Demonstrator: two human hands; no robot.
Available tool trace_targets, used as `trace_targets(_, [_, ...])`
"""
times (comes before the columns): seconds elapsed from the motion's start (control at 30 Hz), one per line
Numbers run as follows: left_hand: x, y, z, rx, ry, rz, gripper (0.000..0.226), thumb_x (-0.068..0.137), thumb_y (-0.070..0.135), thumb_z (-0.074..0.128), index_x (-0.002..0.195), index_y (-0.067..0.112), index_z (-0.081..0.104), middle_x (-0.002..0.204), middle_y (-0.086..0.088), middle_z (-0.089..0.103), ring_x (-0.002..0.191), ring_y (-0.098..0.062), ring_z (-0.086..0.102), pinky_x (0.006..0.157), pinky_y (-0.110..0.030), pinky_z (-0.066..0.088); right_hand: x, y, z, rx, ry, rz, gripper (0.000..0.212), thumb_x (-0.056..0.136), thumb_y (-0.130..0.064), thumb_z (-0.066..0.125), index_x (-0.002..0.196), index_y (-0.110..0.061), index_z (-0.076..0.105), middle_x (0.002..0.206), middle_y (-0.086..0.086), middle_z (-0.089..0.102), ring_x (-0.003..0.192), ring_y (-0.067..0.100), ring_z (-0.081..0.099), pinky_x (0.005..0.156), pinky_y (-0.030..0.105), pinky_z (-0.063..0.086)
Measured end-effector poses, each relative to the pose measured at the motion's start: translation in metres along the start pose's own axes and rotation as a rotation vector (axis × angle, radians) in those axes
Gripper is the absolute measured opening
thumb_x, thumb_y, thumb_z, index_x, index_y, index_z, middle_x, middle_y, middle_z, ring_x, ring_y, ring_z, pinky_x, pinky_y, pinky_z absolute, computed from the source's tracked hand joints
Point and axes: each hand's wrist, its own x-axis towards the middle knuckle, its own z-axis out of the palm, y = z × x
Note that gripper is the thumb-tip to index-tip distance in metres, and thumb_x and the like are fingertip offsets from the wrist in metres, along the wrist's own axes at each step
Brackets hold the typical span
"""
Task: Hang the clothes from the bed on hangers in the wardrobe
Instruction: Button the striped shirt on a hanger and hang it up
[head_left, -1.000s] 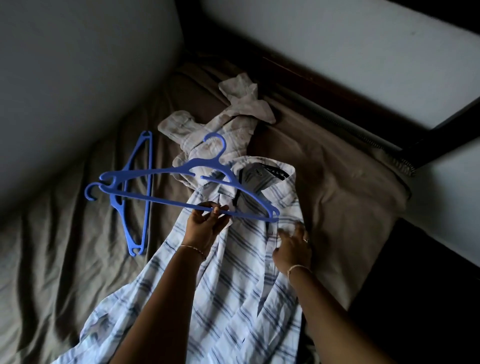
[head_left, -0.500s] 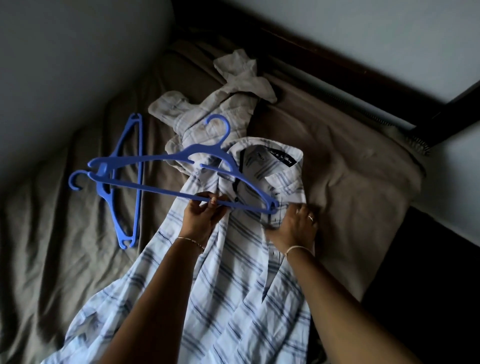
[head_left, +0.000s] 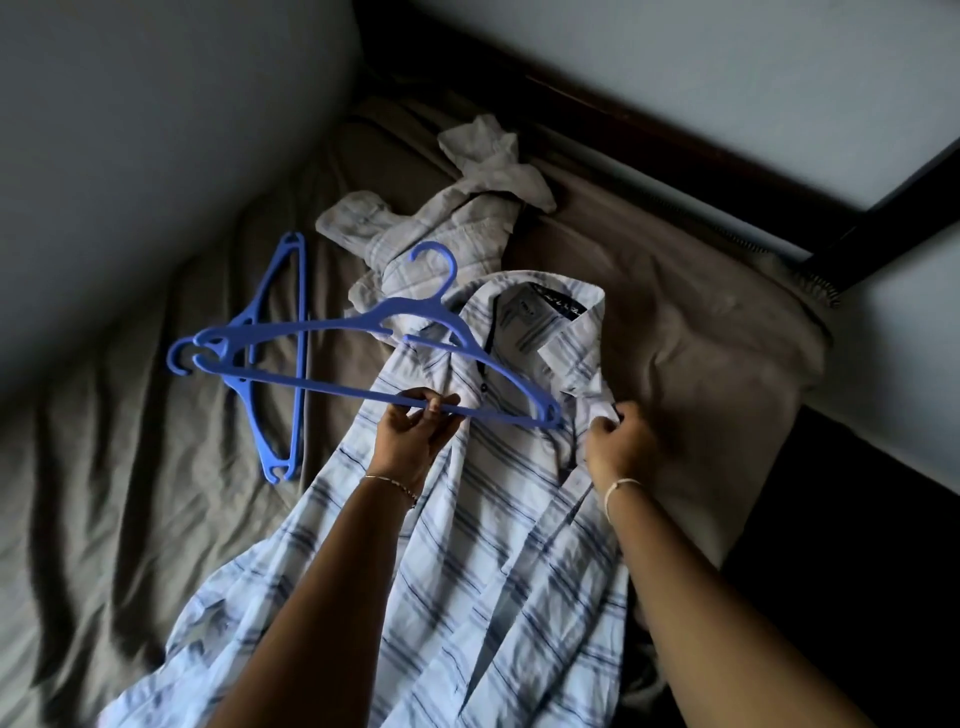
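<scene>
A blue hanger (head_left: 363, 358) is gripped by its lower bar in the left hand (head_left: 415, 441) over the striped shirt (head_left: 467, 545) on the bed (head_left: 130, 519). The shirt's edge at three o'clock is pinched by the right hand (head_left: 621, 447). The collar label (head_left: 558, 309) is unreadable.

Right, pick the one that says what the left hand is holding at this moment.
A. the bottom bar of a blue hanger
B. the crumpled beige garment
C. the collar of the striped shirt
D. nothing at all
A: the left hand is closed around the bottom bar of the blue hanger, held over the striped shirt, while the right hand pinches the shirt's fabric near the collar.
</scene>
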Motion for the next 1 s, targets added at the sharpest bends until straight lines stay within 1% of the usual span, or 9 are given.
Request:
trace_targets(0.13, [-0.005,0.000,0.021,0.005,-0.063,-0.004,0.019,0.096,-0.006,0.045,0.084,0.008,0.052,0.078,-0.009,0.071,0.080,-0.019,0.072,0.073,-0.032,0.060,-0.006,-0.004,-0.008,0.191,0.082,0.017,0.049,0.073,-0.043,0.035,0.088,-0.007,0.064,0.095,0.025,0.066,0.085,0.041,0.062,0.075,0.044,0.050])
trace_targets(0.23, [-0.006,-0.009,0.045,0.036,-0.119,-0.026,0.020,0.096,-0.007,0.043,0.085,0.007,0.052,0.075,-0.007,0.072,0.077,-0.018,0.070,0.072,-0.031,0.060,-0.012,-0.014,-0.019,0.276,0.098,0.062,0.055,0.075,-0.059,0.040,0.083,-0.009,0.062,0.091,0.021,0.068,0.083,0.039,0.063,0.074,0.047,0.051])
trace_targets(0.37, [-0.005,-0.026,0.078,0.028,-0.185,-0.082,0.019,0.096,-0.008,0.042,0.084,0.005,0.050,0.072,-0.006,0.072,0.072,-0.015,0.071,0.070,-0.030,0.060,-0.012,-0.037,-0.026,0.541,0.065,0.068,0.035,0.093,-0.029,0.051,0.100,0.001,0.067,0.102,0.017,0.069,0.093,0.026,0.062,0.085,0.035,0.049])
trace_targets(0.47, [0.001,-0.037,0.092,0.029,-0.194,-0.127,0.022,0.096,-0.008,0.042,0.082,0.007,0.050,0.078,-0.009,0.072,0.074,-0.017,0.072,0.071,-0.032,0.060,-0.008,-0.045,-0.024,0.714,-0.014,0.162,0.028,0.098,-0.022,0.048,0.101,-0.001,0.067,0.101,0.011,0.068,0.096,0.026,0.062,0.085,0.031,0.049])
trace_targets(0.57, [0.005,-0.043,0.102,0.070,-0.176,-0.155,0.021,0.097,-0.007,0.042,0.083,0.008,0.050,0.073,-0.004,0.073,0.067,-0.011,0.070,0.057,-0.021,0.055,-0.007,-0.046,-0.021,0.828,-0.147,0.208,0.020,0.101,-0.013,0.044,0.099,-0.006,0.063,0.090,0.003,0.066,0.085,0.013,0.060,0.069,0.008,0.046])
trace_targets(0.63, [0.007,-0.048,0.107,0.109,-0.149,-0.162,0.022,0.096,-0.008,0.042,0.082,0.008,0.049,0.065,0.000,0.071,0.058,-0.005,0.067,0.048,-0.017,0.049,-0.006,-0.041,-0.016,0.826,-0.210,0.192,0.021,0.100,-0.014,0.045,0.101,-0.006,0.064,0.094,0.004,0.066,0.086,0.013,0.061,0.068,0.008,0.046])
trace_targets(0.8, [0.023,-0.060,0.108,0.256,-0.143,-0.149,0.020,0.095,-0.007,0.047,0.083,0.008,0.050,0.054,0.002,0.063,0.043,-0.005,0.055,0.042,-0.018,0.047,0.007,-0.015,0.007,0.556,-0.297,-0.031,0.016,0.096,-0.005,0.053,0.096,0.002,0.067,0.099,0.014,0.065,0.094,0.023,0.062,0.079,0.019,0.048])
trace_targets(0.87, [0.030,-0.064,0.107,0.289,-0.142,-0.186,0.018,0.094,-0.007,0.049,0.083,0.007,0.051,0.063,-0.005,0.065,0.051,-0.012,0.062,0.051,-0.023,0.054,0.014,-0.002,0.017,0.265,-0.226,-0.240,0.017,0.089,-0.007,0.058,0.098,0.000,0.069,0.106,0.018,0.058,0.101,0.035,0.060,0.090,0.036,0.048])
trace_targets(1.0, [0.041,-0.067,0.095,0.792,-0.053,0.038,0.023,0.079,0.008,0.074,0.097,0.009,0.060,0.092,-0.010,0.070,0.079,-0.020,0.067,0.072,-0.030,0.055,0.015,0.000,0.027,-0.107,-0.112,-0.485,0.057,0.063,-0.015,0.063,0.119,-0.010,0.059,0.124,0.011,0.056,0.115,0.035,0.053,0.097,0.047,0.044])
